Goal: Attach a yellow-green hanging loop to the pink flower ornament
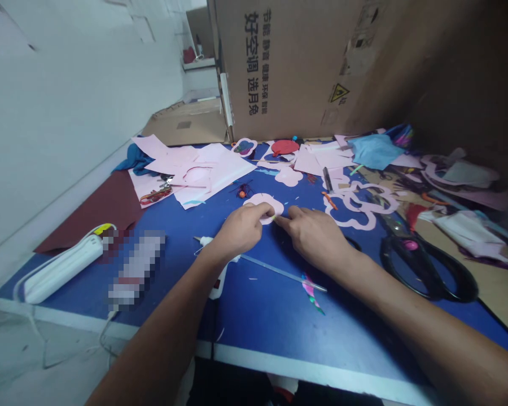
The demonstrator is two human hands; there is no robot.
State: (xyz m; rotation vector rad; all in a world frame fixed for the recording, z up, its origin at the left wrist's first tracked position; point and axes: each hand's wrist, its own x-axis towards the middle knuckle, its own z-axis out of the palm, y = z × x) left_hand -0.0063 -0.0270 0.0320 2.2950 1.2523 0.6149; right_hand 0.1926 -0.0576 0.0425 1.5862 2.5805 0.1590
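A pink flower-shaped paper cutout (262,204) lies on the blue table (258,304). My left hand (239,230) rests on its near edge with fingers curled, pinching a tiny yellowish bit at the cutout's rim. My right hand (315,235) lies beside it, forefinger stretched toward the same spot, touching the cutout's edge. Under my left wrist lies a white glue gun (215,276), and a thin clear stick (279,272) runs across the table below both hands.
Large black scissors (423,262) lie to the right. Pink paper sheets (203,169) and cut outlines (355,206) are scattered at the back. A white power strip (63,268) sits at the left. A tall cardboard box (305,62) stands behind. A dark red sheet (105,208) covers the left corner.
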